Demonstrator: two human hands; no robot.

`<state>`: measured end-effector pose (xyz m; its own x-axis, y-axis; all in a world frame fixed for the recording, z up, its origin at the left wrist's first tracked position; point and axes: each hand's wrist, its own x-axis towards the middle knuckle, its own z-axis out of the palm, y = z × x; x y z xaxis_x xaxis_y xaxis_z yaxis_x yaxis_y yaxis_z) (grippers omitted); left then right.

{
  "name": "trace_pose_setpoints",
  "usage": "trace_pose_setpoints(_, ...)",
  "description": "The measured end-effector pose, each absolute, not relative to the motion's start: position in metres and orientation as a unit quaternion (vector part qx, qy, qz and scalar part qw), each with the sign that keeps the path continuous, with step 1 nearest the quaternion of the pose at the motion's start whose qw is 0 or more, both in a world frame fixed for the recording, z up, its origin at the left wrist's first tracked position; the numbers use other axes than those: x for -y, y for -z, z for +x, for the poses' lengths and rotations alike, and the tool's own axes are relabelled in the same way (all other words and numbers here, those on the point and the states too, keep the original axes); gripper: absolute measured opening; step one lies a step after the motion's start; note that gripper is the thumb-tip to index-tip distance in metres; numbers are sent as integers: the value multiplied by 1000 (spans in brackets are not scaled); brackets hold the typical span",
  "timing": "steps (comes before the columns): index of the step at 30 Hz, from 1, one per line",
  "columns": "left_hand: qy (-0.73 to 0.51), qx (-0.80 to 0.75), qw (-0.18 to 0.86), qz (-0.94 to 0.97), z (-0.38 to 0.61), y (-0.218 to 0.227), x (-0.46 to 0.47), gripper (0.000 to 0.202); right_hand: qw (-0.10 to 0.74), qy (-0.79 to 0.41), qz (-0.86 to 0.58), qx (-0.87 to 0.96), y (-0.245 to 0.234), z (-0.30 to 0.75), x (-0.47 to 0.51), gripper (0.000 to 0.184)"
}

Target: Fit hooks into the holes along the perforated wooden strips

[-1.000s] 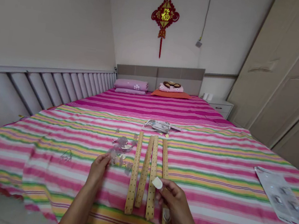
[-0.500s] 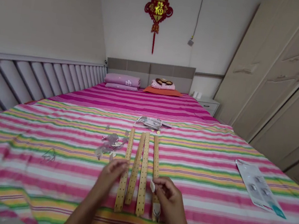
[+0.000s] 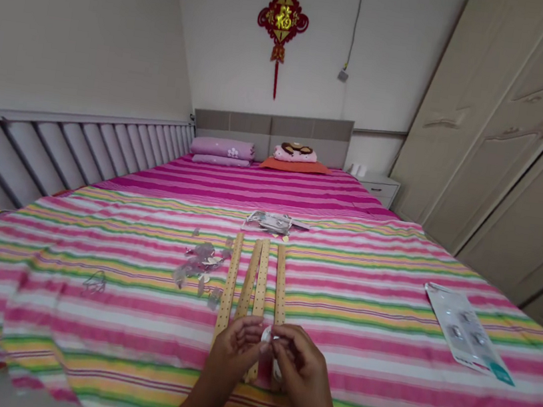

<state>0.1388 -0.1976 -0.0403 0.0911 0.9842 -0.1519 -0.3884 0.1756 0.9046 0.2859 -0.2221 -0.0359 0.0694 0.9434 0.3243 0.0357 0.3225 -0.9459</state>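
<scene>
A small white oval piece is pinched at the fingertips of both hands, which meet over the strips. My left hand has its thumb and forefinger at the piece's left side, the other fingers curled. From the right, my right hand grips it between thumb and forefinger. Below lie several pale wooden strips with rows of holes: the leftmost strip, two middle strips and the rightmost strip. Their near ends are partly covered by my hands. Another whitish fitting on the rightmost strip is mostly hidden.
Clear plastic scraps and white bits lie left of the strips. Beyond them sits a pile of packaging. A blister pack rests at the right, a thin clear loop at the left. Everything lies on a striped bedsheet.
My left hand has moved right from the leftmost strip to meet my right hand at the white piece. A clear scrap now lies beside the leftmost strip. The view has shifted slightly.
</scene>
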Motion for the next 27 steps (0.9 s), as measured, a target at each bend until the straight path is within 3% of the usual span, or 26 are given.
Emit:
trace_pose_setpoints(5, -512, -417, 656, 365, 144, 31, 203, 22, 584, -412, -445, 539, 43, 288, 222, 17)
trace_pose_setpoints(12, -509, -442, 641, 367, 150, 30, 203, 23, 617, -410, -452, 496, 45, 294, 221, 25)
trace_pose_setpoints(18, -509, -436, 699, 252, 157, 39, 204, 29, 591, -523, -438, 430, 44, 297, 219, 39)
trace_pose_setpoints(23, -523, -396, 724, 212, 167, 45, 212, 30, 612, -438, -436, 494, 32, 294, 225, 23)
trace_pose_setpoints(27, -537, -360, 740, 185, 169, 44, 216, 25, 582, -421, -392, 575, 23, 293, 234, 15)
